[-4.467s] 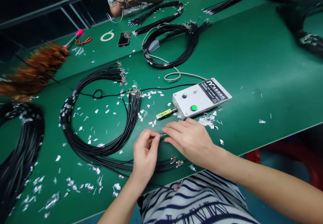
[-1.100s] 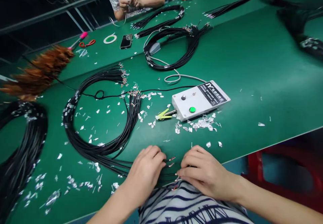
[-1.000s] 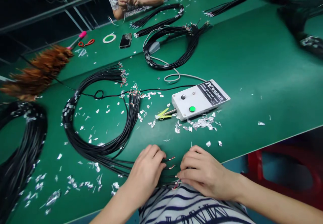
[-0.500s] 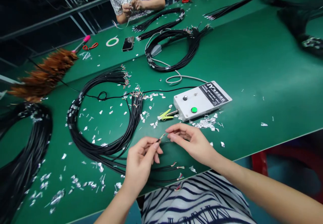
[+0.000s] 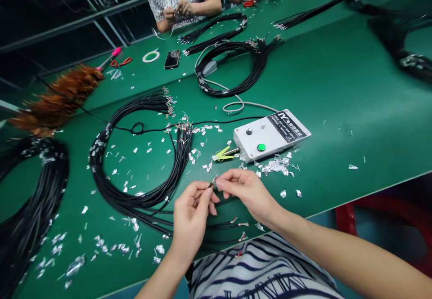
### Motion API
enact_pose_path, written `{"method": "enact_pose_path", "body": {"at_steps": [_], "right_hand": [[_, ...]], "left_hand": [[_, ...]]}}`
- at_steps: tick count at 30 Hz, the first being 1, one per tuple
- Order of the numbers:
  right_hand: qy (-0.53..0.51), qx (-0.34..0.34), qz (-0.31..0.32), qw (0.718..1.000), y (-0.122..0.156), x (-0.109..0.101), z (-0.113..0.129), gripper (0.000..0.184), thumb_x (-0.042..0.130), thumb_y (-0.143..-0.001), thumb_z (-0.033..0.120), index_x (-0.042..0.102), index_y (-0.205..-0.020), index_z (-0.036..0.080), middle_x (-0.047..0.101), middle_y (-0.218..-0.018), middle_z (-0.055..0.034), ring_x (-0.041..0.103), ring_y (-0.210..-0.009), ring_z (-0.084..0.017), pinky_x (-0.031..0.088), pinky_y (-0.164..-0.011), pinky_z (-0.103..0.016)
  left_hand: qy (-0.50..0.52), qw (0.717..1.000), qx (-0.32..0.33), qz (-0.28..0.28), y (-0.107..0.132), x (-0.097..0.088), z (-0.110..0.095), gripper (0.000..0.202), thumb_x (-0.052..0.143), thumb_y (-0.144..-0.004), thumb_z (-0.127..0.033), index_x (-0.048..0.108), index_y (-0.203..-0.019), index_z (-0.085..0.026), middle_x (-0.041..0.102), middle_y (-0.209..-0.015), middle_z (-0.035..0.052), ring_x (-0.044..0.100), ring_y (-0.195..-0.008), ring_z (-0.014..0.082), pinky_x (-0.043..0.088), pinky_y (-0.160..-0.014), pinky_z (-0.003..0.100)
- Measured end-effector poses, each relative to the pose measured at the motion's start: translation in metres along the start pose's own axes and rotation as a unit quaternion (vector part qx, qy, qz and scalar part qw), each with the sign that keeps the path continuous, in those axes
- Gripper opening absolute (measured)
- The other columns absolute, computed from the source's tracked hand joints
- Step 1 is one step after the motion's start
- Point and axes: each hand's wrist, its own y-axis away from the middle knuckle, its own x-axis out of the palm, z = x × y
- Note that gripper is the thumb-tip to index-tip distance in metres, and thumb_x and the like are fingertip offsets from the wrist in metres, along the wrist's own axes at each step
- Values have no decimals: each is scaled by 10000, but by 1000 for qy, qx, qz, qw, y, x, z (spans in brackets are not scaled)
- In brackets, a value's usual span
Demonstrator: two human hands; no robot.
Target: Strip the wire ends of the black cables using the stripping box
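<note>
Between thumb and fingers, my left hand (image 5: 192,211) pinches a black cable (image 5: 211,185) close to its stripped end. My right hand (image 5: 248,193) has its thumb and forefinger closed on the thin inner wires (image 5: 215,180) at that end; the fingertips partly hide them. Beneath and beside my hands, several more black cables with bared coloured wires (image 5: 242,236) reach toward the table edge. They run from a bent black cable bundle (image 5: 135,195) to the left. Just beyond my hands lies a white control box (image 5: 251,139) with a green button and a yellow-green clip (image 5: 223,156).
Foil scraps (image 5: 275,165) litter the green table (image 5: 337,110). Farther off lie a coiled cable bundle (image 5: 232,91), a phone (image 5: 172,59), a tape roll (image 5: 150,56) and red-handled scissors (image 5: 120,62). Brown wire strands (image 5: 64,94) lie left. Two people (image 5: 175,6) work across the table.
My right hand has moved left and slightly down, and its fingertips now close on the bared wires. My left hand keeps its hold on the cable, almost in place.
</note>
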Motion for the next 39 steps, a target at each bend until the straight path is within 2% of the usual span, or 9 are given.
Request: {"method": "enact_pose_path", "body": {"at_steps": [9,14,20,23,26,28,32,34,39], "right_hand": [[-18,6,-11,1000,5,3,-1,348,833,-652,438,713,-852,179,603,-650,40,494,-574,-84,420,-583,-243],[-68,22,-12,997,0,13,-2,351,840,-637,476,680,-730,178,501,-518,77,420,-510,-70,365,-525,-229],[-54,18,1,998,0,13,-5,385,843,-618,502,690,-757,176,553,-504,67,482,-486,-83,398,-531,-245],[-9,7,-16,1000,1,8,-4,378,839,-621,498,690,-735,170,643,-620,32,513,-477,-71,417,-524,-241],[8,7,-21,1000,1,5,-4,382,857,-578,487,685,-702,169,663,-663,18,545,-482,-79,444,-510,-240],[12,5,-20,1000,1,3,-4,387,866,-558,480,668,-680,170,644,-628,24,560,-488,-93,466,-513,-246],[56,-14,-8,998,3,0,-4,329,816,-658,449,645,-697,171,631,-598,20,583,-522,-112,502,-558,-262],[89,-30,-9,996,3,-3,-5,279,763,-718,420,633,-700,174,634,-609,15,597,-542,-119,506,-573,-266],[238,-99,-25,966,2,-12,-8,103,634,-821,269,644,-757,188,662,-697,5,630,-602,-130,474,-570,-254]], "left_hand": [[1,1000,7,-5,1,0,1,164,626,-865,-297,622,-810,-143,644,-618,0,543,-461,79,416,-461,184],[0,1000,-1,4,1,-2,3,200,644,-858,-335,613,-801,-145,629,-618,-2,530,-474,82,423,-476,193],[15,1000,-20,-6,3,-5,6,230,684,-831,-375,594,-850,-164,598,-626,-10,485,-488,76,353,-425,167],[-2,1000,11,2,2,-4,4,262,666,-852,-351,612,-1053,-192,649,-858,27,498,-505,57,391,-437,170],[-14,998,47,35,-1,2,1,272,657,-857,-328,669,-1099,-205,616,-1053,74,627,-720,115,528,-589,215],[-1,998,66,20,-3,7,1,182,681,-838,-304,717,-976,-191,594,-1016,65,637,-777,133,547,-623,221],[40,996,66,-50,-6,15,8,104,690,-831,-269,694,-833,-165,567,-922,18,509,-479,33,451,-436,187],[3,994,84,-69,-5,16,12,100,657,-854,-261,673,-828,-165,586,-916,23,509,-457,41,449,-427,203],[-213,939,255,-83,-2,13,18,131,565,-886,-160,671,-820,-200,655,-837,54,641,-771,169,546,-719,291]]}}
